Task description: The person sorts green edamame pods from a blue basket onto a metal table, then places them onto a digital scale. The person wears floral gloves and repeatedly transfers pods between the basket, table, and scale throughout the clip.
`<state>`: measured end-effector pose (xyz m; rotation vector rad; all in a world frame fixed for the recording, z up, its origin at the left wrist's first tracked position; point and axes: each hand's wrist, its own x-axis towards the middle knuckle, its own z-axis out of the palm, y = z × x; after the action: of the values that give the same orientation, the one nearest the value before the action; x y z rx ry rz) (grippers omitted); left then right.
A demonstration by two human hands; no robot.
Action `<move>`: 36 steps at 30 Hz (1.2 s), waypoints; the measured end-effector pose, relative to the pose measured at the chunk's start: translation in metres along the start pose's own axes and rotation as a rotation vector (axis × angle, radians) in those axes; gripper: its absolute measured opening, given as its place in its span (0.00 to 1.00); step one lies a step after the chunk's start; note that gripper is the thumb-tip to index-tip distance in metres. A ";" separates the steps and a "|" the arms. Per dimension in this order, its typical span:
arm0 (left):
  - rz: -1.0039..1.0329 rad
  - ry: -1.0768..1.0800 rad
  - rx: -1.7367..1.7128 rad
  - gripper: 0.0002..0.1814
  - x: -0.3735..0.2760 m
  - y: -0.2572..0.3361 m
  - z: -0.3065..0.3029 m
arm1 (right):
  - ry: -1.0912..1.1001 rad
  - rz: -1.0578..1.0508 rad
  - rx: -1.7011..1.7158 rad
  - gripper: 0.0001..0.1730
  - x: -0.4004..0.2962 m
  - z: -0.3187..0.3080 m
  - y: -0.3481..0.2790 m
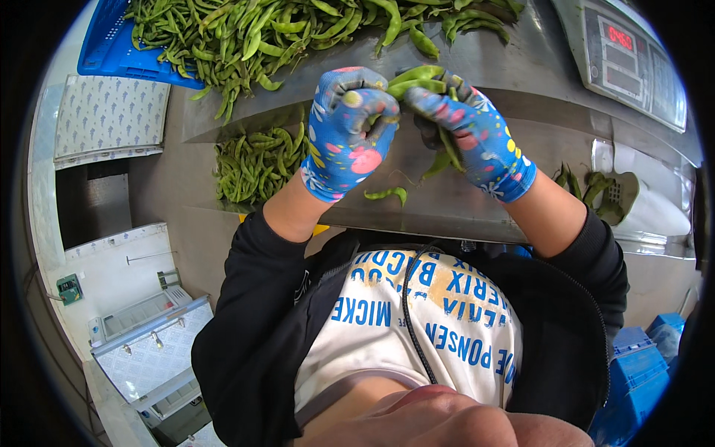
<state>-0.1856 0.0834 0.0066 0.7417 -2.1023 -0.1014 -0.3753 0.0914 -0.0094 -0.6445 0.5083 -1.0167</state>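
Note:
My left hand (353, 134), in a blue patterned glove, has its fingers curled, their tips at the left ends of broad green bean pods (418, 86). My right hand (466, 131), gloved alike, grips these pods from the other side. More pods (447, 153) hang below its palm. Both hands are raised over a stainless steel work surface (357, 215). A single curved pod (388, 193) lies on the metal beneath them. Left of it sits a heap of pods (260, 165), partly hidden by my left hand and wrist. The fingertips of my right hand are partly covered by the pods.
A large pile of pods (262, 33) spills from a blue plastic crate (131, 61) onto the raised steel shelf. A digital scale (625, 67) with lit red digits stands at the upper right. A white plastic scoop-like container (651, 204) with pods is at right. Blue crates (634, 369) stand lower right.

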 end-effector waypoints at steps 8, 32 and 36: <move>-0.534 0.046 -0.740 0.28 -0.003 0.006 0.002 | -0.019 0.013 -0.037 0.15 0.001 -0.010 -0.003; -0.988 0.147 -1.400 0.10 -0.015 -0.016 -0.004 | -0.151 -0.287 -0.291 0.23 -0.002 -0.034 0.019; -1.050 0.080 -1.152 0.10 -0.011 -0.010 -0.010 | -0.065 -0.039 -0.178 0.24 -0.003 -0.023 0.006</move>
<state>-0.1685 0.0829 0.0015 0.9424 -1.0324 -1.6250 -0.3880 0.0910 -0.0296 -0.8456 0.5346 -0.9914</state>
